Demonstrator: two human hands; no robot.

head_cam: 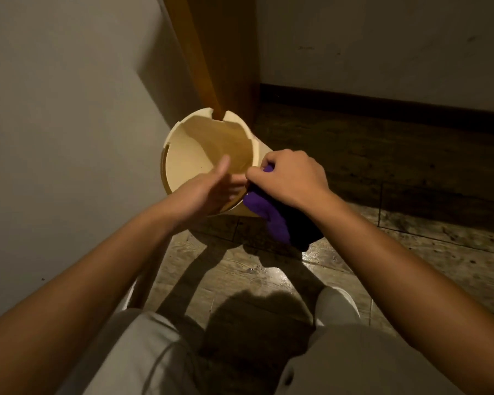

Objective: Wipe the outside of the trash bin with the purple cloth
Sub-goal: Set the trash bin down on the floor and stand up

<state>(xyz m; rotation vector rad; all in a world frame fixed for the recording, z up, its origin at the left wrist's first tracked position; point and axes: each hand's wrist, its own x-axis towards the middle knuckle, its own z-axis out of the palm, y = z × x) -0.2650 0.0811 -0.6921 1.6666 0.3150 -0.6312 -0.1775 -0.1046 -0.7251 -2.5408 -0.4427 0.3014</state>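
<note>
A cream round trash bin [183,155] with a chipped, broken rim stands on the floor in a corner, empty inside. My left hand [211,189] grips the bin's near rim, thumb up inside the opening. My right hand [291,178] is closed on the purple cloth [265,215], which it presses against the bin's outer right side; the rest of the cloth hangs down below the hand.
A pale wall [69,138] runs close along the left of the bin. A wooden door frame [211,67] rises behind it. Dark skirting [382,104] lines the far wall. The floor [411,195] is worn wood planks. My knees and a white shoe [337,303] are below.
</note>
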